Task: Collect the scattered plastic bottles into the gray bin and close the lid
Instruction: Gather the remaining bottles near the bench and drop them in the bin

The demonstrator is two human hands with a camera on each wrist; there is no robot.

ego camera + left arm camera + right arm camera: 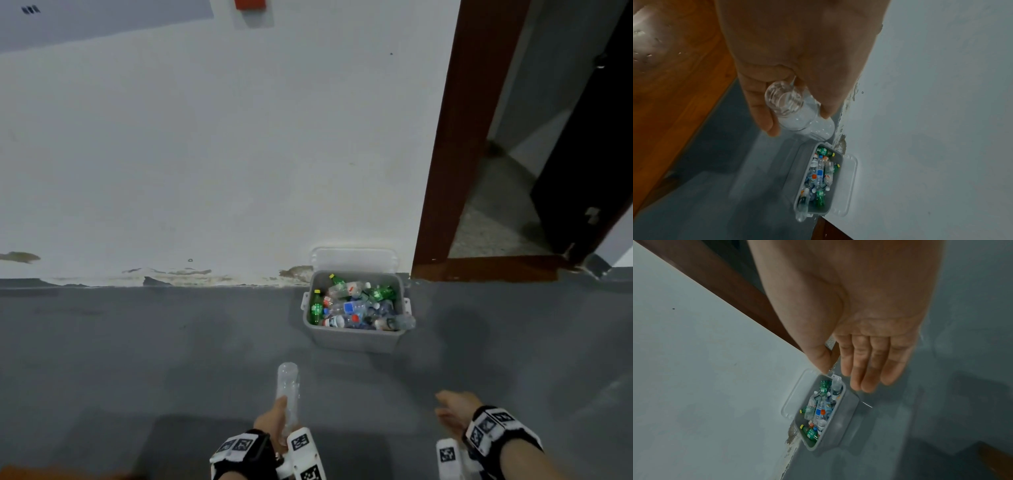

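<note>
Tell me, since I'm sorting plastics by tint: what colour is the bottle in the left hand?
Clear and colourless, no label or cap: the bottle in the left hand. Left wrist view shows it best.

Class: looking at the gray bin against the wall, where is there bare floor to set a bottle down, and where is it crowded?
Bare gray floor lies left of the gray bin, along the wall, and between the bin's front and the hands. Another bare strip lies right of the bin, before the door frame. The bin is crowded: bottles fill it, and one clear bottle overhangs its right front corner.
</note>
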